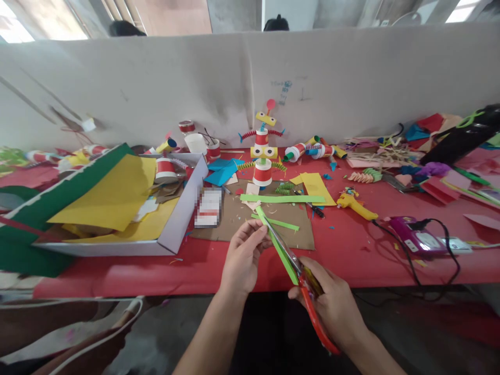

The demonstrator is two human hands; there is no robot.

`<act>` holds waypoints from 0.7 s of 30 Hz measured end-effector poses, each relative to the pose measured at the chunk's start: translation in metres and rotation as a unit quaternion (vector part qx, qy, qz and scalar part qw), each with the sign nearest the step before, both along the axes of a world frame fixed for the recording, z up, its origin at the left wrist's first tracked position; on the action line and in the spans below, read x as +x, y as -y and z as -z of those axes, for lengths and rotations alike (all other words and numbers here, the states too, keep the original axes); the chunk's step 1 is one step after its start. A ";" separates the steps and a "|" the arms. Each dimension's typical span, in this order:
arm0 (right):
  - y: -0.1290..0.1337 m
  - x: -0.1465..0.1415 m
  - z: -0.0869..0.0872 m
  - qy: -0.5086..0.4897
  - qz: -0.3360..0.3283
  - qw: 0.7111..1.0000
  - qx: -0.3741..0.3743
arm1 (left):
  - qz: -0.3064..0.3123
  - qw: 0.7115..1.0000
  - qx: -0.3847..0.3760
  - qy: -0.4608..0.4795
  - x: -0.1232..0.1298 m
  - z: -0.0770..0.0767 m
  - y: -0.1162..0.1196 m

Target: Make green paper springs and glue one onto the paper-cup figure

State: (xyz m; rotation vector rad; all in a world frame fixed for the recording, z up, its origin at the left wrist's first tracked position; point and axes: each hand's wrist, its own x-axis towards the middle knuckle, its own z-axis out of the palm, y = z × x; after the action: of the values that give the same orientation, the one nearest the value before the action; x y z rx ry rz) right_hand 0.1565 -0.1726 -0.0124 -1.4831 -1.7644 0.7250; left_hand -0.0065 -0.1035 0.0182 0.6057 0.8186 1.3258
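My left hand (246, 250) pinches a narrow green paper strip (287, 263) near its upper end. In my right hand (330, 297) is a pair of scissors with red handles (312, 310); the metal blades lie along the strip, pointing up and left toward my left fingertips. Whether the blades are fully closed is hard to see. Just beyond, a longer green strip (283, 199) and a shorter green strip (282, 224) lie on a brown cardboard sheet (234, 229). A paper-cup figure (262, 172) with round eyes and folded paper arms stands behind them.
At left is an open box (175, 219) holding yellow paper. A yellow glue gun (357, 207) and a purple power socket (417, 237) with black cables lie at right. Behind stands a white partition (175, 88). Paper scraps and cup figures line the back; a pixelated packet (208, 207) lies left of centre.
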 end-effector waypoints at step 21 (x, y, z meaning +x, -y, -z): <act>-0.001 -0.002 -0.003 0.045 0.007 0.998 -0.034 | -0.021 1.000 -0.008 -0.005 0.000 0.004 0.000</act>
State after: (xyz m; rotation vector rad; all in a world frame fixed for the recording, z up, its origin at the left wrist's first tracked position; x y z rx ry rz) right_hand 0.1542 -0.1717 -0.0090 -1.5951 -1.8107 0.7285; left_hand -0.0068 -0.1034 0.0142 0.5863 0.8532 1.3534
